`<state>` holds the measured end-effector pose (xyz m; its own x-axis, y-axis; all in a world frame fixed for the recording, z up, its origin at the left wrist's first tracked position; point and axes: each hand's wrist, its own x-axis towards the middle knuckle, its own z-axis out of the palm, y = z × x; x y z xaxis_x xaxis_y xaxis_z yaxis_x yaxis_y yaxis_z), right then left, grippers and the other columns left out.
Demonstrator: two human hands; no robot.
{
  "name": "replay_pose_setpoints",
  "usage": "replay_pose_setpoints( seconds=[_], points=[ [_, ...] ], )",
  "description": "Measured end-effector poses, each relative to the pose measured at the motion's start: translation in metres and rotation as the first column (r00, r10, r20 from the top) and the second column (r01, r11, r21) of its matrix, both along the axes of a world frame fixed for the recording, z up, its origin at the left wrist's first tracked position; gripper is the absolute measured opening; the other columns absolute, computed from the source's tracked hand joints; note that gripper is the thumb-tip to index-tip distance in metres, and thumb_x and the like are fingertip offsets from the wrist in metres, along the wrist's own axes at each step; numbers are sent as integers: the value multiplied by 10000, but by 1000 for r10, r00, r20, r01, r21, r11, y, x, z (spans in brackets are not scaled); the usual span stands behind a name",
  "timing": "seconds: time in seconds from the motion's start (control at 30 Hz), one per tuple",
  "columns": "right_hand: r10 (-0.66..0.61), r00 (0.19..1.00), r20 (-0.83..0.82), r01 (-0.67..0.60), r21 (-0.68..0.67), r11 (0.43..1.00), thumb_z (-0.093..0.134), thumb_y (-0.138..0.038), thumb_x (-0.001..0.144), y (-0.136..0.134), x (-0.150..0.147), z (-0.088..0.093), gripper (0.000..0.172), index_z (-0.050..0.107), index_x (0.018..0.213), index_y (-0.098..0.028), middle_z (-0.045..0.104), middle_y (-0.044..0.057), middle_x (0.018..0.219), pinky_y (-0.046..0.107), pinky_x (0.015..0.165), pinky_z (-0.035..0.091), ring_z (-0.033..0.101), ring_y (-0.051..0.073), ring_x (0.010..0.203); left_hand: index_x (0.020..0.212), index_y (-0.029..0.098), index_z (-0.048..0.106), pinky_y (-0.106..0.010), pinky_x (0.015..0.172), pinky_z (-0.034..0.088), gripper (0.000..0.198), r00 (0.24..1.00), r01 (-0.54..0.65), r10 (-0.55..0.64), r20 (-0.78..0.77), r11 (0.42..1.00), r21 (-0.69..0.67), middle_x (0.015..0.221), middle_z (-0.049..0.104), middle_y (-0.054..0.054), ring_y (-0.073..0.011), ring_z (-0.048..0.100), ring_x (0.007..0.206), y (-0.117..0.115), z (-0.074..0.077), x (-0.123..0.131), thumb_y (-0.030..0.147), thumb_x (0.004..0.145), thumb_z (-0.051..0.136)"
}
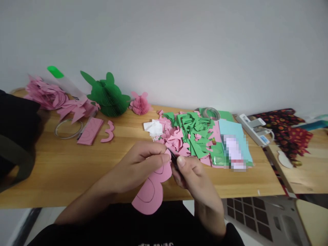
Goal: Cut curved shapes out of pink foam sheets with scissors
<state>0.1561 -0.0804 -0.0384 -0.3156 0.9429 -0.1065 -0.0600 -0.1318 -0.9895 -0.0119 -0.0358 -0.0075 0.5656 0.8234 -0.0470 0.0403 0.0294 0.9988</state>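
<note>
My left hand (143, 165) pinches a pink paper piece (151, 193) between thumb and fingers. Its edge is scalloped, and dark curved lines are drawn on it; the lower part hangs over the table's front edge. Close by, my right hand (191, 172) is closed around dark scissors (174, 159), whose tips meet the upper edge of the paper by my left thumb. Most of the scissors' handle is hidden in my fingers. Just beyond both hands lies a heap of pink scraps (174, 138) and green scraps (194, 131).
Leftward lie a folded pink paper stack (91, 131), a wavy pink cutout (109, 131) and a tape roll (68, 128). Behind stand a green honeycomb paper figure (110, 97) and a small pink one (140, 104). Rightward are light-blue sheets (232, 128) and a white power strip (253, 130).
</note>
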Motion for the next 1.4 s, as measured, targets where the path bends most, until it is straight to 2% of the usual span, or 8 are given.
replay_pose_setpoints(
  seconds=[0.2, 0.5, 1.03, 1.1, 1.17, 1.27, 1.33, 1.4],
  points=[
    [27, 999, 38, -27, 8, 1000, 414, -568, 957, -2, 6, 1, 558, 397, 531, -208, 319, -57, 468, 253, 420, 228, 244, 81, 407, 520, 211, 287, -261, 460, 268, 340, 998, 43, -44, -34, 999, -29, 518, 307, 37, -112, 308, 511, 2, 0, -1, 244, 804, 471],
    [52, 998, -24, -52, 4, 999, 400, -575, 956, -4, 7, 2, 559, 414, 535, -208, 343, -64, 470, 246, 404, 226, 276, 79, 403, 489, 202, 307, -264, 446, 214, 365, 996, 81, -78, 33, 990, -115, 496, 270, 49, -98, 267, 482, 3, 2, 1, 266, 787, 508],
    [7, 999, -36, -9, -49, 999, 419, -625, 923, -4, 3, -2, 590, 430, 511, -203, 347, -63, 436, 236, 383, 217, 270, 71, 375, 494, 204, 321, -269, 461, 221, 360, 998, 67, -67, 4, 992, -104, 504, 278, 46, -105, 269, 490, 5, -3, 4, 283, 793, 504],
    [-58, 997, -55, 53, -89, 995, 455, -641, 900, 0, 3, -6, 605, 426, 486, -200, 338, -62, 413, 230, 368, 195, 256, 66, 362, 495, 204, 331, -269, 471, 239, 356, 998, 61, -60, 14, 993, -97, 511, 309, 42, -108, 290, 499, 11, -12, 10, 283, 792, 511],
    [-214, 974, -76, 199, -166, 966, 508, -664, 858, 8, 7, -14, 603, 424, 479, -202, 305, -73, 393, 221, 347, 155, 219, 60, 345, 510, 202, 365, -265, 488, 262, 319, 1000, 20, -20, 4, 996, -84, 536, 359, 36, -113, 330, 522, 19, -24, 19, 267, 782, 516],
    [-551, 831, -73, 512, -286, 810, 531, -764, 756, 21, 19, -29, 591, 446, 547, -217, 217, -114, 386, 205, 319, 70, 108, 49, 328, 534, 201, 373, -252, 508, 271, 338, 991, -130, 131, 21, 990, -51, 545, 320, 53, -108, 315, 536, 32, -41, 35, 336, 780, 562],
    [-610, 790, -64, 567, -301, 767, 490, -807, 738, 27, 27, -38, 615, 471, 572, -216, 214, -117, 367, 202, 309, 68, 101, 50, 318, 549, 196, 388, -245, 504, 266, 358, 990, -142, 143, 19, 989, -43, 549, 324, 56, -103, 310, 534, 37, -50, 42, 376, 813, 552],
    [-554, 831, -59, 517, -289, 806, 447, -824, 746, 28, 28, -45, 650, 544, 623, -194, 232, -112, 379, 203, 305, 75, 118, 51, 315, 555, 186, 411, -237, 506, 263, 362, 985, -168, 169, 18, 985, -29, 545, 330, 59, -96, 309, 538, 40, -55, 45, 374, 825, 565]
  ],
)
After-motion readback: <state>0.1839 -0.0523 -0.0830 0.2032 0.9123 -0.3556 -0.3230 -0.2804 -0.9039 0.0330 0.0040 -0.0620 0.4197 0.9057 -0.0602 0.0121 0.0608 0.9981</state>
